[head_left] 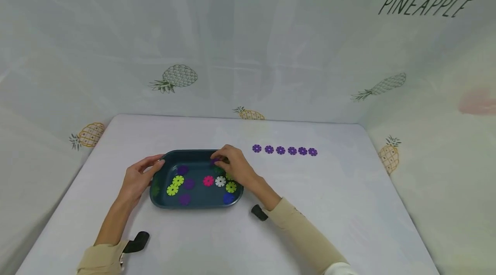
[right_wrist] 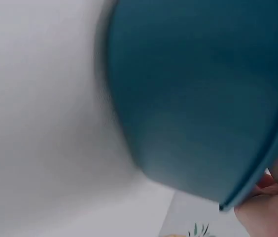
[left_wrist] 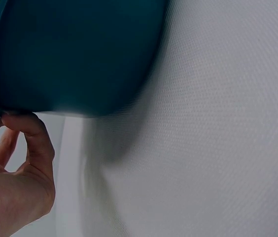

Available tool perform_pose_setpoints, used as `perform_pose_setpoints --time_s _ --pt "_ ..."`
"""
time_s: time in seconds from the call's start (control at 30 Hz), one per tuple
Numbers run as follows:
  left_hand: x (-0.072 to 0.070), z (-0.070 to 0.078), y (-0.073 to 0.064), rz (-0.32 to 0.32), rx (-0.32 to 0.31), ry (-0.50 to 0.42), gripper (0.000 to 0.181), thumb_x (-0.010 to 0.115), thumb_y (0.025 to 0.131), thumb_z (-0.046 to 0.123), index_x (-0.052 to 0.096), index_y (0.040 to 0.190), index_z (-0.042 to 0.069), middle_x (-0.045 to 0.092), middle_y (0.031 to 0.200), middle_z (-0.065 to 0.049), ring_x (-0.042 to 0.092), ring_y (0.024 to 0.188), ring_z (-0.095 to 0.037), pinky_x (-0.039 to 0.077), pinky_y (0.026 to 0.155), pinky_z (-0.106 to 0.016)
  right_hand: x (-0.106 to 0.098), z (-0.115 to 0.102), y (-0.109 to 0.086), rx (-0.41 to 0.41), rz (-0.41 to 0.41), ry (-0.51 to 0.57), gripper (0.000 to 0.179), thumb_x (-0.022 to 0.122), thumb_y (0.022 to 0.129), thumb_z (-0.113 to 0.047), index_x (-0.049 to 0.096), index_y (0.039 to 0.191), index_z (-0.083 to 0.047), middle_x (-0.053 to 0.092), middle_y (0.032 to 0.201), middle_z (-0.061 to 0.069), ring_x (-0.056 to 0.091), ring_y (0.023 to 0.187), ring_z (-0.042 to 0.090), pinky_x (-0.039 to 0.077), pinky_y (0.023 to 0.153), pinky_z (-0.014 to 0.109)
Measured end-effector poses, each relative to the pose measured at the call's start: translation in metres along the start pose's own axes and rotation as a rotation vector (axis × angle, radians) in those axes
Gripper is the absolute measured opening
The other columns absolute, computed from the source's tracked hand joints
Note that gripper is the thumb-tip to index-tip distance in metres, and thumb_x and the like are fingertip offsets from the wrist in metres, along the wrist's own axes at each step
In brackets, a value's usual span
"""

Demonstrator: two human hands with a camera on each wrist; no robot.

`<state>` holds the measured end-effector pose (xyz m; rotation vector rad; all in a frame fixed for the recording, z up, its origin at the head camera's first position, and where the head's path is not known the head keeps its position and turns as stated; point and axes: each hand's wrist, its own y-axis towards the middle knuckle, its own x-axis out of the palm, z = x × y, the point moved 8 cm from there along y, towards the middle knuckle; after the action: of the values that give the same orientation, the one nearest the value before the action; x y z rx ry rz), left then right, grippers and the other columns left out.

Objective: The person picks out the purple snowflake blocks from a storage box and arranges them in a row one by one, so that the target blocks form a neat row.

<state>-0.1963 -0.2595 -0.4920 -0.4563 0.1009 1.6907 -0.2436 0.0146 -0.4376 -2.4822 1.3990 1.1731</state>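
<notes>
A dark teal tray (head_left: 199, 162) lies on the table with flower-shaped plastic discs inside. At its left end my left hand (head_left: 133, 180) grips the rim between thumb and fingers. In the left wrist view that hand (left_wrist: 23, 173) pinches the edge of the tray (left_wrist: 80, 54). Over the tray's far right corner, my right hand (head_left: 238, 166) holds a purple disc (head_left: 214, 161) between thumb and forefinger. The right wrist view shows the tray's outer wall (right_wrist: 198, 98) with part of the right hand (right_wrist: 272, 210) at the rim; the disc is hidden there.
Inside the tray are yellow-green discs (head_left: 178, 180), a pink disc (head_left: 208, 180), a white disc (head_left: 220, 181), a blue disc (head_left: 228, 198) and more purple discs (head_left: 184, 199). A row of several purple discs (head_left: 280, 150) lies on the table (head_left: 310, 197) to the right.
</notes>
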Motion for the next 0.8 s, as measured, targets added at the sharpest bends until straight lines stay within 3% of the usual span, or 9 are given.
perform_pose_setpoints --time_s 0.2,0.5,0.8 --pt "0.001 0.001 0.000 0.005 -0.002 -0.001 0.064 0.064 0.099 0.052 0.057 0.144 0.006 0.053 0.140 -0.013 0.056 0.101 -0.006 0.055 0.075 -0.021 -0.021 0.005 -0.004 -0.014 0.066 -0.007 0.018 0.073 0.093 0.001 0.075 0.111 0.002 0.068 0.102 0.010 0.066 0.094 0.021 0.056 0.084 0.022" --pt "0.000 -0.001 0.001 0.002 0.026 -0.008 0.066 0.063 0.100 0.051 0.055 0.146 0.004 0.050 0.143 -0.014 0.057 0.098 -0.002 0.056 0.074 -0.021 -0.054 0.026 -0.014 0.116 0.168 0.033 0.018 0.073 0.095 -0.004 0.076 0.113 -0.004 0.068 0.104 0.006 0.065 0.097 0.016 0.058 0.085 0.025" --pt "0.001 -0.001 0.000 -0.007 0.013 -0.008 0.067 0.062 0.100 0.051 0.053 0.147 0.004 0.048 0.148 -0.016 0.055 0.102 0.001 0.055 0.078 -0.020 -0.090 0.038 -0.028 0.112 0.296 -0.014 0.018 0.074 0.094 -0.004 0.077 0.111 -0.005 0.070 0.102 0.008 0.068 0.095 0.020 0.059 0.085 0.034"
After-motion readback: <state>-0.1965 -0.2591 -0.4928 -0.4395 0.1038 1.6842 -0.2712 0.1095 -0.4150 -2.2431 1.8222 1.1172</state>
